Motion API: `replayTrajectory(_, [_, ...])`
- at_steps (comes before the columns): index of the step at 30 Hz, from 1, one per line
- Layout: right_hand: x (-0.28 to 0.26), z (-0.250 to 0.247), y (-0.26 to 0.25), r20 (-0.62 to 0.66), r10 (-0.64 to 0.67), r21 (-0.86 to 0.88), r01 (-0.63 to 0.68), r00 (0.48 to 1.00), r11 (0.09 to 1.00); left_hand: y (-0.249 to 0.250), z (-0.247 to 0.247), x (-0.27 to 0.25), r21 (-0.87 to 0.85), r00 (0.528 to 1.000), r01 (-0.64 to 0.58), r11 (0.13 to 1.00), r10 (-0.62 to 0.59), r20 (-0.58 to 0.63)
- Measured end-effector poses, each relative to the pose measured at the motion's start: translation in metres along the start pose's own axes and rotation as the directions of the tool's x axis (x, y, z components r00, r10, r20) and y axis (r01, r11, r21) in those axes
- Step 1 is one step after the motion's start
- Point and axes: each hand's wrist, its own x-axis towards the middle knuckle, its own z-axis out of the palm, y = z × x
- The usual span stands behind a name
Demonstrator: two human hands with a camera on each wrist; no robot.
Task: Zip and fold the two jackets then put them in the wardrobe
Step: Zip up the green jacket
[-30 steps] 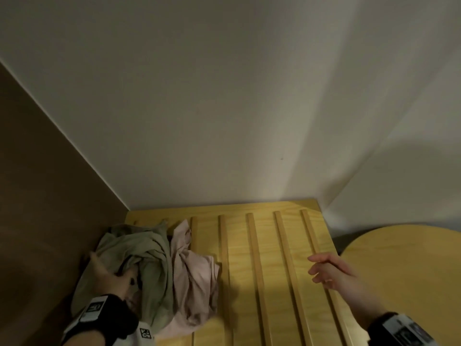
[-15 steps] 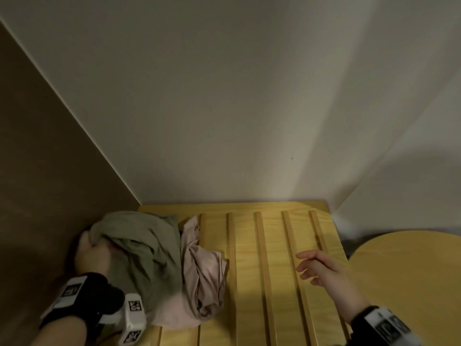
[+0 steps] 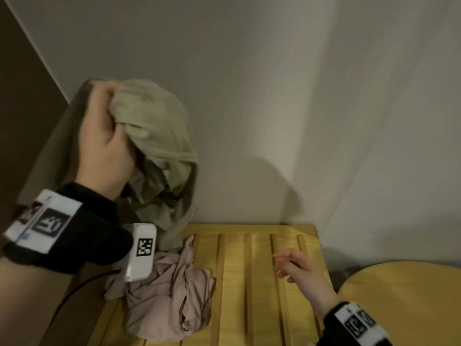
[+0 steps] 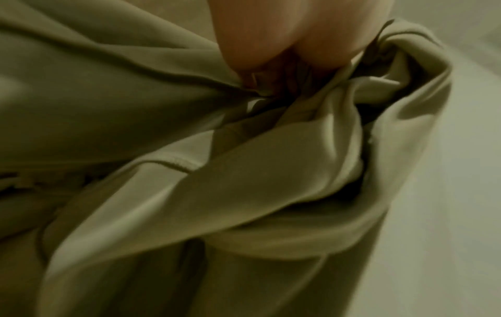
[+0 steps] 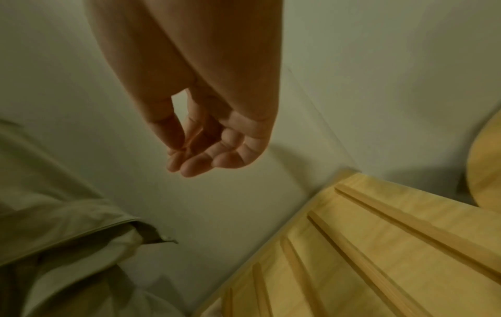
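left hand [image 3: 104, 143] grips raised green jacket [image 3: 159, 136]; pink jacket [image 3: 169, 295] crumpled on slatted top [image 3: 262, 283]; right hand [image 3: 301, 273] relaxed, empty.

The right hand [image 5: 206, 128] is seen loosely curled and empty above the slatted wooden counter [image 5: 379, 257], with the green jacket [image 5: 59, 225] at lower left.

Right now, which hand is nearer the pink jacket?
Left. The left hand grips the green jacket above the pink jacket; the right hand hovers farther off, empty.
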Motion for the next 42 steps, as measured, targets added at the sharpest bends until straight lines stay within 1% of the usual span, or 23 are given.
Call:
replayTrajectory(2, [-0.004, -0.007, -0.012, 0.05, -0.092, -0.007, 0.092, 0.995, 0.996, 0.028, 0.027, -0.004, -0.006, 0.994, -0.074, 0.997, 0.075, 0.083])
replayTrajectory(3, [-0.006, -0.011, -0.018, 0.071, -0.139, 0.006, 0.139, 0.988, 0.99, 0.036, 0.041, -0.009, -0.034, 0.987, -0.087, 0.996, 0.091, 0.135])
replayTrajectory(4, [-0.009, -0.015, -0.024, 0.092, -0.181, 0.024, 0.18, 0.979, 0.983, 0.042, 0.054, -0.017, -0.073, 0.982, -0.071, 0.995, 0.083, 0.17])
replayTrajectory(5, [-0.011, -0.02, -0.03, 0.112, -0.221, 0.042, 0.217, 0.969, 0.975, 0.046, 0.066, -0.026, -0.077, 0.975, -0.052, 0.996, 0.067, 0.211])
replayTrajectory(7, [-0.015, -0.029, -0.039, 0.159, -0.289, 0.084, 0.279, 0.944, 0.957, 0.054, 0.089, -0.046, -0.064, 0.968, -0.037, 0.997, 0.052, 0.247])
replayTrajectory(10, [-0.019, -0.041, -0.046, 0.217, -0.361, 0.173, 0.328, 0.907, 0.929, 0.065, 0.121, -0.082, -0.06, 0.948, 0.053, 0.997, -0.031, 0.317])
replayTrajectory(12, [-0.023, -0.045, -0.045, 0.196, -0.382, 0.167, 0.353, 0.903, 0.921, 0.07, 0.139, -0.108, 0.009, 0.906, 0.112, 0.994, -0.106, 0.41])
replayTrajectory(14, [-0.025, -0.052, -0.04, 0.103, -0.394, 0.122, 0.382, 0.913, 0.916, 0.074, 0.153, -0.131, 0.07, 0.86, 0.137, 0.988, -0.154, 0.486])
replayTrajectory(16, [-0.029, -0.065, -0.034, 0.046, -0.367, 0.101, 0.361, 0.929, 0.927, 0.076, 0.163, -0.148, 0.104, 0.84, 0.152, 0.983, -0.184, 0.511])
replayTrajectory(18, [-0.031, -0.08, -0.03, 0.039, -0.32, 0.038, 0.319, 0.947, 0.947, 0.074, 0.169, -0.158, 0.16, 0.831, 0.194, 0.968, -0.249, 0.498])
replayTrajectory(21, [-0.033, -0.097, -0.024, 0.045, -0.268, -0.024, 0.269, 0.962, 0.963, 0.07, 0.173, -0.171, 0.206, 0.799, 0.329, 0.921, -0.388, 0.459])
replayTrajectory(23, [-0.034, -0.103, -0.022, 0.05, -0.265, -0.066, 0.268, 0.963, 0.961, 0.068, 0.174, -0.18, 0.187, 0.789, 0.376, 0.908, -0.419, 0.449])
replayTrajectory(25, [-0.035, -0.107, -0.021, 0.057, -0.284, -0.057, 0.287, 0.957, 0.956, 0.069, 0.171, -0.191, 0.146, 0.773, 0.446, 0.883, -0.462, 0.435])
replayTrajectory(27, [-0.037, -0.111, -0.021, 0.038, -0.301, -0.038, 0.303, 0.953, 0.952, 0.066, 0.163, -0.201, 0.128, 0.742, 0.5, 0.856, -0.5, 0.446])
replayTrajectory(28, [-0.038, -0.113, -0.022, 0.026, -0.31, -0.029, 0.311, 0.95, 0.95, 0.063, 0.158, -0.206, 0.137, 0.718, 0.514, 0.847, -0.512, 0.471])
replayTrajectory(30, [-0.039, -0.117, -0.026, -0.01, -0.331, -0.015, 0.331, 0.944, 0.944, 0.054, 0.147, -0.213, 0.206, 0.674, 0.491, 0.847, -0.518, 0.526])
replayTrajectory(33, [-0.038, -0.119, -0.04, -0.069, -0.383, -0.03, 0.382, 0.921, 0.924, 0.036, 0.132, -0.212, 0.392, 0.631, 0.339, 0.855, -0.516, 0.579])
replayTrajectory(34, [-0.038, -0.118, -0.048, -0.086, -0.408, -0.031, 0.407, 0.909, 0.913, 0.03, 0.128, -0.209, 0.443, 0.608, 0.295, 0.847, -0.524, 0.597])
replayTrajectory(36, [-0.036, -0.117, -0.065, -0.122, -0.449, -0.017, 0.451, 0.885, 0.892, 0.019, 0.121, -0.203, 0.496, 0.538, 0.26, 0.828, -0.551, 0.638])
replayTrajectory(37, [-0.035, -0.117, -0.074, -0.142, -0.461, -0.002, 0.466, 0.876, 0.885, 0.014, 0.118, -0.203, 0.493, 0.502, 0.274, 0.826, -0.56, 0.659])
replayTrajectory(38, [-0.034, -0.117, -0.083, -0.165, -0.471, 0.013, 0.479, 0.867, 0.877, 0.01, 0.117, -0.202, 0.471, 0.473, 0.313, 0.825, -0.566, 0.676])
replayTrajectory(39, [-0.034, -0.116, -0.091, -0.185, -0.484, 0.028, 0.497, 0.855, 0.867, 0.008, 0.116, -0.202, 0.437, 0.456, 0.365, 0.822, -0.567, 0.686])
replayTrajectory(42, [-0.035, -0.106, -0.105, -0.216, -0.525, 0.041, 0.545, 0.823, 0.837, 0.007, 0.113, -0.198, 0.335, 0.46, 0.488, 0.806, -0.563, 0.686])
